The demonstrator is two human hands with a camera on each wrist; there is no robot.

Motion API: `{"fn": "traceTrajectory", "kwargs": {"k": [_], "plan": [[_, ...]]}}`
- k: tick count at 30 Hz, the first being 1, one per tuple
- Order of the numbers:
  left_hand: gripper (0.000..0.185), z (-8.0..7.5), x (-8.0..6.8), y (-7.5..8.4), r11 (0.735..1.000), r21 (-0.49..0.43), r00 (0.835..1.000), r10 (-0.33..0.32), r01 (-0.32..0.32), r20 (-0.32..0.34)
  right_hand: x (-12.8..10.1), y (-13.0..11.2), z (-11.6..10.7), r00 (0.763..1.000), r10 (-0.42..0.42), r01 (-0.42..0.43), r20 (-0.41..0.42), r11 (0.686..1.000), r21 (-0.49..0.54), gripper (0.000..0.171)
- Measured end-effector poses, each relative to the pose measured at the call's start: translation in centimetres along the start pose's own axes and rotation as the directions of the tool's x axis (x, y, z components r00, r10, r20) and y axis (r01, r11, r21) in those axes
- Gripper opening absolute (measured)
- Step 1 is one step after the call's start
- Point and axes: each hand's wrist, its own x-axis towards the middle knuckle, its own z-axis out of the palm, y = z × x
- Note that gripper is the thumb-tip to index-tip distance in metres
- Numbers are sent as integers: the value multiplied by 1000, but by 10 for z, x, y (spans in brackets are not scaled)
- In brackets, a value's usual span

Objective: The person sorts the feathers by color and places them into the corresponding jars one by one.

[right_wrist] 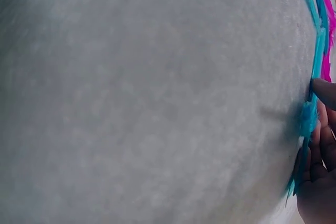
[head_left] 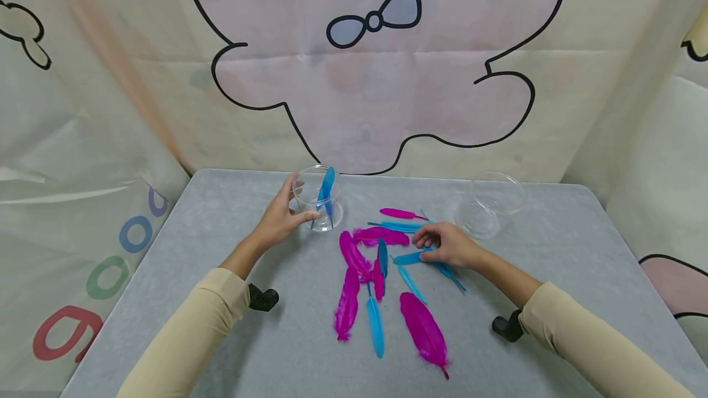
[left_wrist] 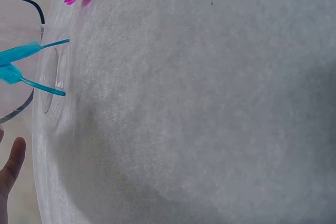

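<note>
Here, in the head view, the person's left hand [head_left: 278, 220] is wrapping its thumb and fingers round a clear round plastic jar [head_left: 318, 199] standing upright near the far left of the grey felt-covered table [head_left: 232, 324]; a bright blue feather [head_left: 326, 189] is leaning inside it, tip poking above the rim. The right hand [head_left: 449, 244] is resting knuckles-up among the scattered feathers, its curled fingertips pressing on a short blue feather [head_left: 410, 257] lying flat near the table's middle. Around it, magenta and blue feathers are lying loose; a large magenta feather [head_left: 424, 331] is sitting nearest the person. A second clear plastic jar [head_left: 490, 202] is tipped toward the camera just beyond the right hand, seemingly with nothing in it. A cream cartoon-printed curtain [head_left: 376, 78] is hanging behind the table.

From the left wrist view, the jar's transparent base [left_wrist: 50, 85] is standing on the grey felt, blue feather quills [left_wrist: 44, 88] showing through it, and one fingertip [left_wrist: 13, 161] is showing at the edge, so the grip cannot be judged here.

From the right wrist view, the fingers [right_wrist: 321, 145] are curling against the blue feather [right_wrist: 308, 119] on the felt, though the blur is hiding whether they are pinching it or only pressing.
</note>
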Motion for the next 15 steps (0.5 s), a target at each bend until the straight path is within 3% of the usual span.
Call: {"fn": "traceTrajectory", "kwargs": {"k": [15], "plan": [[103,-1,1,0,1000,0,1000,-4,4,6,1,-2,1,999,-17,18,36,1000,-20,21]]}}
